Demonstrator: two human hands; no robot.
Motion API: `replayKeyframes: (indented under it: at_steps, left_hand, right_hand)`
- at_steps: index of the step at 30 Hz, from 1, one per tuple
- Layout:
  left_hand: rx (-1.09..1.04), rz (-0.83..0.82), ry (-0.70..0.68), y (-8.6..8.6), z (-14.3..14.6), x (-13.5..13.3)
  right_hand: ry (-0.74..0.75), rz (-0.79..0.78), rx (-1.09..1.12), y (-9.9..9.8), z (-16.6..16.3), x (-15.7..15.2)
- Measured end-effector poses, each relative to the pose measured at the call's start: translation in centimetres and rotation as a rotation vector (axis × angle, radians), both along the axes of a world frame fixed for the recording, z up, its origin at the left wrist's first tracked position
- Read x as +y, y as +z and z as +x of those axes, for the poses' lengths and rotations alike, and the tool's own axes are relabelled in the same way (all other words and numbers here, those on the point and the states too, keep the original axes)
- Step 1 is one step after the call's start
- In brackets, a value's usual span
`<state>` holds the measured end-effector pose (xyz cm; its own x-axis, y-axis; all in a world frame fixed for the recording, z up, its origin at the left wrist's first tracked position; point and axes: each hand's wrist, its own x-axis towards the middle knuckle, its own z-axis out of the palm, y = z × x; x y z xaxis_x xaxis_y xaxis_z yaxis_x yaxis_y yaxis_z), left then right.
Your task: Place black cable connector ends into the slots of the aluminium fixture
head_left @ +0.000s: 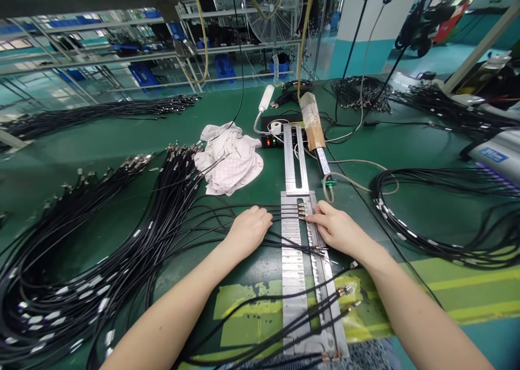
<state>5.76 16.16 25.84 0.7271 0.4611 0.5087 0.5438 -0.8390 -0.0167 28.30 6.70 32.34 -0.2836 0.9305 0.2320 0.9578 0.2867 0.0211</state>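
Left of a slotted metal fixture, my left hand is closed, fingertips pinching a black cable. Several cables run from it across the fixture, side by side. Their small metal connectors sit in a row at the fixture's upper slot. My right hand is on the other side, fingers curled and the forefinger and thumb at the lowest connector in that row. More cable ends lie across the fixture below my hands, and further loose cables cross its near end.
A large bundle of black cables covers the left of the green table. Beyond the fixture lie a crumpled pale cloth, a black power box and a taped tool. Coiled cables rest at right.
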Motion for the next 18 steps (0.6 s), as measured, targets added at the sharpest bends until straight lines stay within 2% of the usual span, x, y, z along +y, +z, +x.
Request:
replayKeyframes:
  at_steps: [5, 18]
  left_hand:
    - [-0.047, 0.006, 0.021, -0.26, 0.71, 0.35]
    - [-0.075, 0.027, -0.073, 0.20, 0.62, 0.70]
  right_hand:
    - [-0.009, 0.021, -0.036, -0.13, 0.02, 0.24]
    - [-0.001, 0.055, 0.023, -0.46, 0.14, 0.79]
